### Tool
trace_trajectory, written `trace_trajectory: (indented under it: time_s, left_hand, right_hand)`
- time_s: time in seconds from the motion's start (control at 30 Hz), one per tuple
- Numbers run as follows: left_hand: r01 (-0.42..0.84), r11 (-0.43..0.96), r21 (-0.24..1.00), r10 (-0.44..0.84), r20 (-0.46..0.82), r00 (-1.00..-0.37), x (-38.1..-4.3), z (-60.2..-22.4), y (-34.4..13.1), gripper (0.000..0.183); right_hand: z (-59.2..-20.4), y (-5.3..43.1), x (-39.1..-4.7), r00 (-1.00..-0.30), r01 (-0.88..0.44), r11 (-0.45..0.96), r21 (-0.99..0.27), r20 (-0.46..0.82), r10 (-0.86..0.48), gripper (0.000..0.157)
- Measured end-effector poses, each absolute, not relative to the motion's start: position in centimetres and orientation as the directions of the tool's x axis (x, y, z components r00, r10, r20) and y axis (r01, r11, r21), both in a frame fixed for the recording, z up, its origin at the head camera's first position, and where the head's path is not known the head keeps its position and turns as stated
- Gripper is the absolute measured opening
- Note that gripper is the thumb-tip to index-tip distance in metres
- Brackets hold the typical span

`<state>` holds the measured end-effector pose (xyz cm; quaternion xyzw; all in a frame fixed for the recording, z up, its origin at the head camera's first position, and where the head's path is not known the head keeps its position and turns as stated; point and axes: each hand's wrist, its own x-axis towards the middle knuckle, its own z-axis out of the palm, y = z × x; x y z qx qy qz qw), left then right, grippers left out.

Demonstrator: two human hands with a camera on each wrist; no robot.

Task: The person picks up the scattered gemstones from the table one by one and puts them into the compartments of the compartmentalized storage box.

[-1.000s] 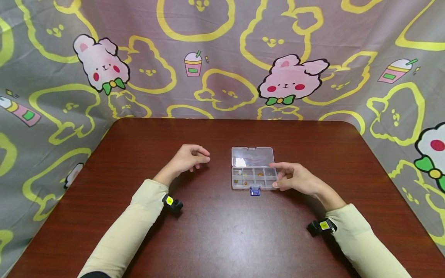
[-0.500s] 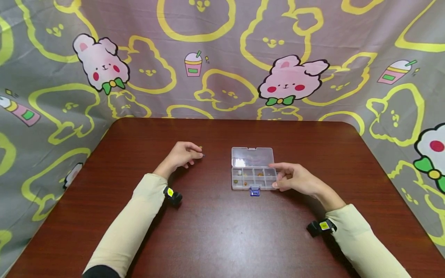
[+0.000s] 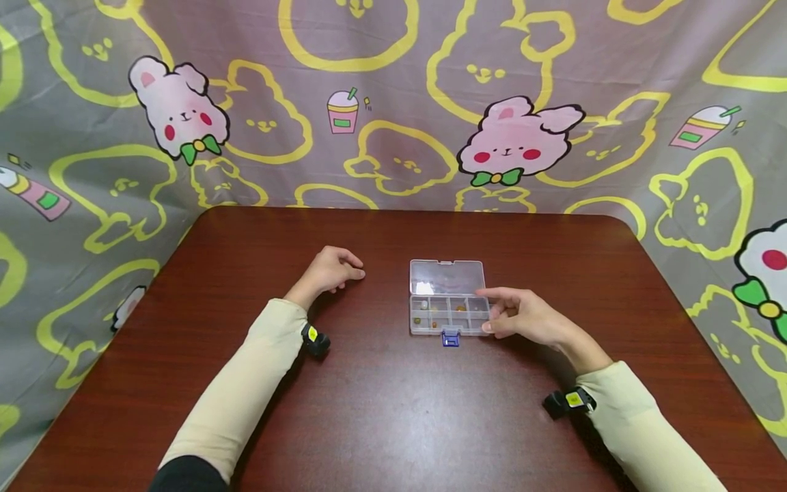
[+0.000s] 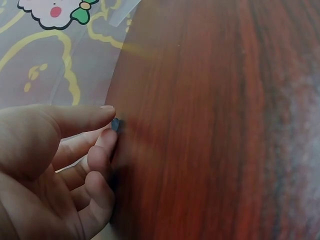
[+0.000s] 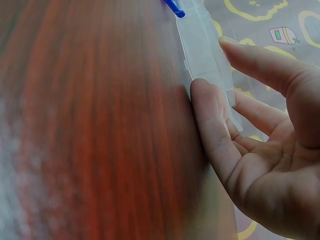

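A clear plastic compartment box (image 3: 447,276) lies on the table with its lid folded back. Several small beads sit in its compartments, among them an orange bead (image 3: 434,324) and a pale bead (image 3: 424,305). A blue latch (image 3: 451,339) hangs from the front edge. At the box's right end, my right hand (image 3: 529,318) grips it, thumb at the front corner and index finger along the back. To the left of the box is my left hand (image 3: 330,268), low over the table. Its thumb and fingertip pinch a small dark blue bead (image 4: 115,124), seen in the left wrist view.
The dark red-brown wooden table (image 3: 393,424) has rounded far corners. A patterned cloth curtain (image 3: 393,89) stands behind it and at both sides. Black cameras are strapped to both wrists, such as the left wrist camera (image 3: 316,342).
My left hand drew back left, showing a yellow and a blue bead by its fingertips, then came slightly right; these are now hidden in the head view. Right hand and box stayed put.
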<state>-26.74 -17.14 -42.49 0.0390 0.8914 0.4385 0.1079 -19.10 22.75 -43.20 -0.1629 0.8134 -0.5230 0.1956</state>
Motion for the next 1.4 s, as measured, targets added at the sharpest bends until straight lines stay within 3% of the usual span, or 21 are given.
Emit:
trace_trajectory:
  time_s: [1.4]
  left_hand:
    - [-0.043, 0.647, 0.761, 0.116, -0.154, -0.981, -26.65, -42.92, -16.86, 0.012]
  right_hand:
    - [-43.25, 22.80, -19.11, -0.867, -0.063, 0.389, -0.919, -0.142, -0.477, 0.066]
